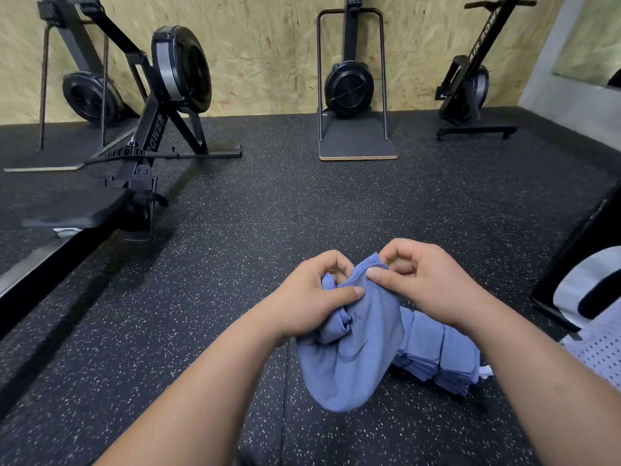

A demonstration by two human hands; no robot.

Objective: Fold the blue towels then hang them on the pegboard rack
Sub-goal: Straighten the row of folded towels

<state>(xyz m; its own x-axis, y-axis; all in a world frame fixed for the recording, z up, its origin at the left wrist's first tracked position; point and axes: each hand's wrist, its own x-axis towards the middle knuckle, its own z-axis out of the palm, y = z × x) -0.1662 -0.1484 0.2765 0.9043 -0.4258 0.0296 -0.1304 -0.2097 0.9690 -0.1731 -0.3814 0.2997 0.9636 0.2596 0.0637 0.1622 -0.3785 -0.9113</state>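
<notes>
A blue towel (353, 358) hangs bunched and loose between both hands above the black speckled floor. My left hand (312, 297) pinches its upper edge on the left. My right hand (426, 280) pinches the same hem right beside it, thumb on top. Behind the hanging towel, a stack of folded blue towels (440, 354) lies on the floor under my right wrist. A white perforated board (601, 354) shows at the right edge, partly cut off by the frame.
A black rowing machine (141, 156) stretches along the left, its rail reaching the near left. Other black fan machines (349, 89) stand against the chipboard wall at the back. A black frame with a white padded part (584, 284) sits at the right.
</notes>
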